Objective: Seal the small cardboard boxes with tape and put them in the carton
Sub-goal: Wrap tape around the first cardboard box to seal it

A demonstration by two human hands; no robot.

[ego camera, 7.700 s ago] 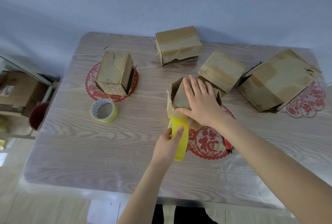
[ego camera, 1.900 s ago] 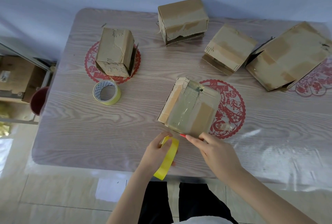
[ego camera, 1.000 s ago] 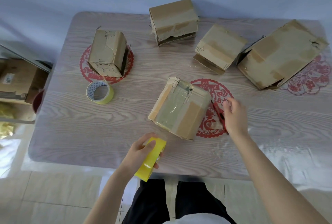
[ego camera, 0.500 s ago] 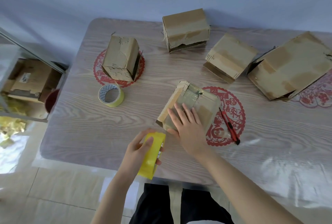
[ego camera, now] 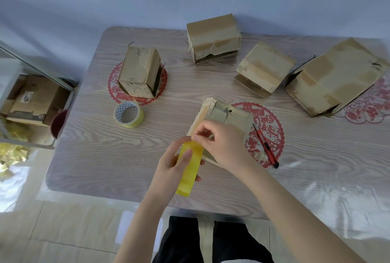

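Small brown cardboard box (ego camera: 232,115) sits mid-table, partly taped, just beyond both hands. Left hand (ego camera: 171,167) grips the yellow tape roll (ego camera: 190,178); right hand (ego camera: 228,149) pinches its loose end. That end could slip back or fold onto itself. Bare wooden table (ego camera: 95,157) lies left; a red utility knife (ego camera: 266,146) lies just right.

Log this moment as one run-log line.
left hand: holds yellow tape roll | right hand: pinches roll's top edge | small brown cardboard box: behind hands, top taped | red utility knife: lying right of box
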